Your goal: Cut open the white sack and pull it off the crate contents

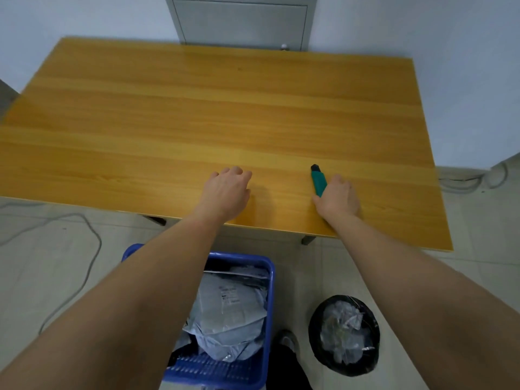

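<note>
Looking down on a wooden tabletop (197, 108), honey-coloured with long grain stripes, pushed up against a pale wall. Behind its far edge I see a grey metal cabinet door (239, 23) with a small knob. Pale floor tiles run below the near edge, and a grey cable (84, 249) loops across them on the left.

On the floor just off the near edge sits a blue plastic crate (268, 305), slotted along its rim. The white sack (225, 319) lies inside it, crumpled and greyish-white, glossy like thin plastic, with a printed label on its upper face; I cannot read the print. Something dark shows beneath it at the crate's near end. Right of the crate stands a round bin (344, 333) lined in black and filled with crinkled clear wrapping.

Both arms reach out over the near edge. My left hand (228, 192) hangs above the wood with its fingers loosely curled, holding nothing. My right hand (337, 197) rests near the near right corner, fingers wrapped over the back end of a teal utility knife (318, 180) lying flat, its dark tip pointing toward the far edge.
</note>
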